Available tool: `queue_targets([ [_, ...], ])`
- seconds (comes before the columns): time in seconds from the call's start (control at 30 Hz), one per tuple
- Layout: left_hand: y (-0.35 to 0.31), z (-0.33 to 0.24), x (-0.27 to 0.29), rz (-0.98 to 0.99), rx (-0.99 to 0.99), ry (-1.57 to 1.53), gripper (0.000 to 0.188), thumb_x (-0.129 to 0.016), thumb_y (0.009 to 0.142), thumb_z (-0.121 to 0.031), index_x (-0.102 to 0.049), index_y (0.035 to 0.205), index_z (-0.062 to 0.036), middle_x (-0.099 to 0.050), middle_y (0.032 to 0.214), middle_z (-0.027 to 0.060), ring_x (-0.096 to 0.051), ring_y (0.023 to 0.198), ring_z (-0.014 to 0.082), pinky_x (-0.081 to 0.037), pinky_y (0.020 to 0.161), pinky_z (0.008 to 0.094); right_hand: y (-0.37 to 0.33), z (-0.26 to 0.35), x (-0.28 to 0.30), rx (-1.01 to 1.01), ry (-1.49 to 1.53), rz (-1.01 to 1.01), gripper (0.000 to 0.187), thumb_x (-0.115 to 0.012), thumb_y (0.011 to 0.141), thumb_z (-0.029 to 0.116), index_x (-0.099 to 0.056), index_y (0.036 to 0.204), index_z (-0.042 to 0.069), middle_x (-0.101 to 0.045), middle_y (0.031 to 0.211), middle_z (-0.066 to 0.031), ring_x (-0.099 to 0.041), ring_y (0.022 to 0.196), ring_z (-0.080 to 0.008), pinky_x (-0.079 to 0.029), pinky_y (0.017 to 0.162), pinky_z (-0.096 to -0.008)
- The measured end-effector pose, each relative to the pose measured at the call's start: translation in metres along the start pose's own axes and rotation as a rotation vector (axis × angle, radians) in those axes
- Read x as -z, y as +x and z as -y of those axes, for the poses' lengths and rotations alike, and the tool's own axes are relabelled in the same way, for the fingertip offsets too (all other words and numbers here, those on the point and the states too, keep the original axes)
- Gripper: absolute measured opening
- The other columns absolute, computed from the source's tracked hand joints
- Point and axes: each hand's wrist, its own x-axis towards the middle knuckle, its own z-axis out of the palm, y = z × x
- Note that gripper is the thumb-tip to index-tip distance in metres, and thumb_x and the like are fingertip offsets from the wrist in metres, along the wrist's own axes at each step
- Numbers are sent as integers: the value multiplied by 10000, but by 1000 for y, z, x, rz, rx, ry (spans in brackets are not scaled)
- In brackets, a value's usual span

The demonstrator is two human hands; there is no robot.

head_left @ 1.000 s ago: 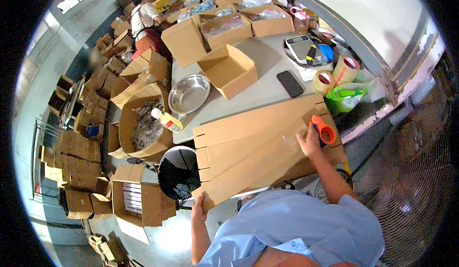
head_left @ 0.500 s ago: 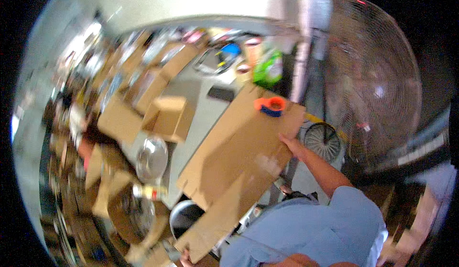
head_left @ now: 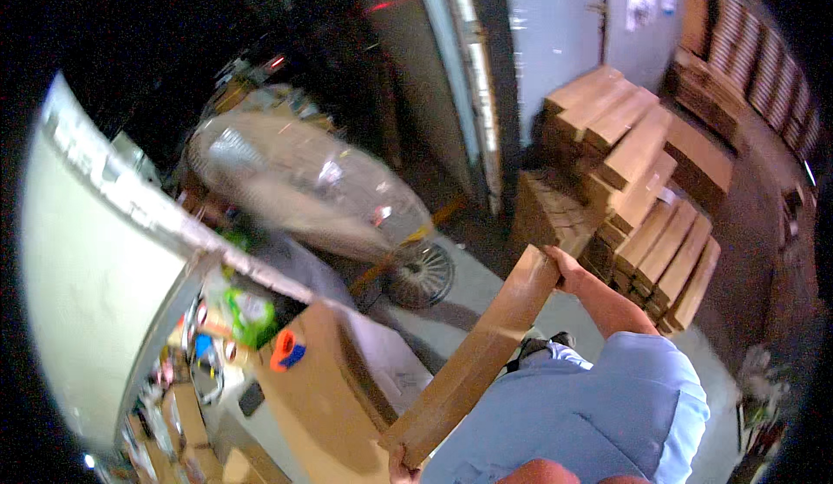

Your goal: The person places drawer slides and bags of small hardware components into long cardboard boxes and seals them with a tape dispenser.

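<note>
I hold a long, narrow brown cardboard box [head_left: 475, 354] slantwise in front of my body, with one hand at each end. My left hand [head_left: 402, 464] grips its lower end near the table, partly cut off by the lower edge of the view. At the upper end, my right hand [head_left: 568, 269] is closed round the edge, out over the floor. Beside the box lies a larger brown cardboard piece [head_left: 317, 406] on the table. An orange and blue tape dispenser [head_left: 287, 351] rests on that cardboard.
Long cardboard boxes [head_left: 633, 163] stand stacked to the right, by a grey door [head_left: 555, 33]. A large fan [head_left: 304, 176] and a round ribbed object [head_left: 421, 273] are ahead. A green and white package [head_left: 252, 315] and a dark flat object [head_left: 252, 399] are on the table.
My view has swung right, from the table toward the fan, door and stacked boxes. The narrow box has left the table area, carried rightward in both hands; the tape dispenser stays on the cardboard.
</note>
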Motion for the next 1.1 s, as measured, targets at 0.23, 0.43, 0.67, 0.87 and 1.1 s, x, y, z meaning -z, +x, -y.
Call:
queue_targets([
  [0.23,72,-9,-166,288,157,350,698,-629,835,-354,-304,1366,-39,-490,1260,103,-525,1100,216,-471,890,343,20,21,172,400,455,-146,551,-570,835,467,-554,1192,47,-577,1176,-83,-551,1053,-231,-457,861,-417],
  [0.43,193,63,-346,614,263,754,747,-618,858,-394,-238,1412,-67,-396,1359,95,-464,1166,204,-420,966,345,120,50,337,358,735,-234,496,-646,792,467,-589,1119,99,-624,1009,-82,-580,955,-222,-467,813,-377],
  [0.67,256,155,-594,566,422,668,400,-582,894,-285,-448,1237,-129,-539,1128,34,-541,974,175,-495,806,325,155,104,354,246,660,-341,270,-745,735,305,-598,857,113,-546,598,-19,-536,592,-174,-418,512,-370],
  [0.87,225,178,-714,1058,484,681,418,-522,935,-276,-390,1311,-150,-549,1189,25,-531,1047,175,-452,859,344,191,109,388,187,470,-524,839,-733,694,49,-181,1324,89,-542,1012,-148,-579,830,-260,-504,659,-421],
  [1.1,299,205,-586,1069,31,815,509,-539,929,-279,-365,1348,-48,-557,1179,82,-542,1029,178,-447,878,331,226,66,409,146,477,-100,595,-660,806,248,-325,1296,199,-528,1071,-102,-537,892,-250,-474,741,-414],
])
